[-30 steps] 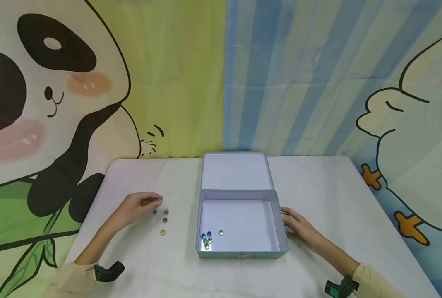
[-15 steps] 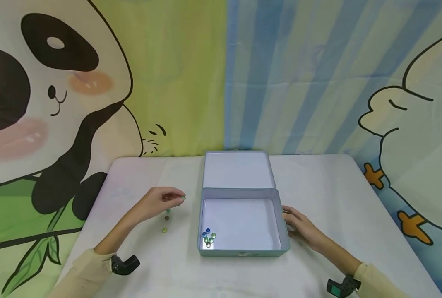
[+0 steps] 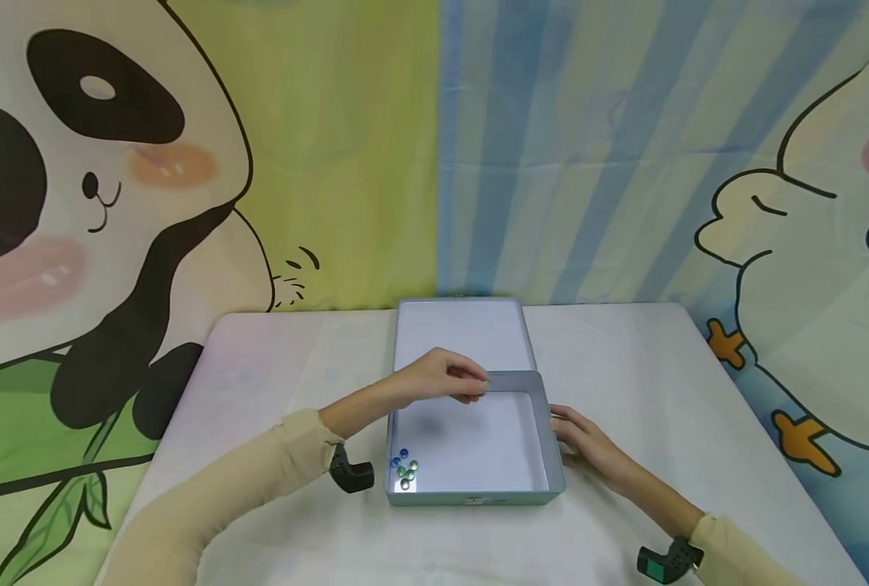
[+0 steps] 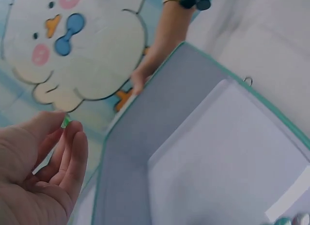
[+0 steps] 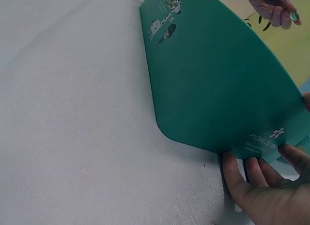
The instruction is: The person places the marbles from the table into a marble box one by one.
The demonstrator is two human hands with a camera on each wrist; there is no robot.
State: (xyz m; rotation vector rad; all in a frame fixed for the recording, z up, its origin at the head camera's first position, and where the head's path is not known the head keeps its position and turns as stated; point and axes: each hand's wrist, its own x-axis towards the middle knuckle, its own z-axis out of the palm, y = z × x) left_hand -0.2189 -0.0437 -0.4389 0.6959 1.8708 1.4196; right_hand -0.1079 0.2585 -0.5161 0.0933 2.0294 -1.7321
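- Toward the box's (image 3: 508,498) 12 o'clock side: left hand (image 3: 438,380) raised, thumb and fingertip pinching a green marble (image 4: 66,120); exact height unclear.
- At 3 o'clock of the box: right hand (image 3: 590,446), fingers resting against the outer wall, no grip seen.
- Marble cluster (image 3: 401,471): inside, 7 to 8 o'clock corner, blues, greens, one duller.
- Doing it well, my read: get the pinch low over the box floor before letting go, else the marble likely bounces and rolls. Firm but light squeeze; glassy, probably slippery. Knuckles should clear the 12 o'clock rim. Right fingers should only brace the wall, no shove.
- Lid (image 3: 467,330): folded back at 12 o'clock, pale inside showing.
- Tabletop (image 3: 610,358): white, cloth-like, faint creases.
- Room: printed backdrop (image 3: 376,163) behind, creased; panda (image 3: 207,167) at 10 o'clock, blue stripes at 1, white bird figure (image 3: 815,342) between 2 and 3.
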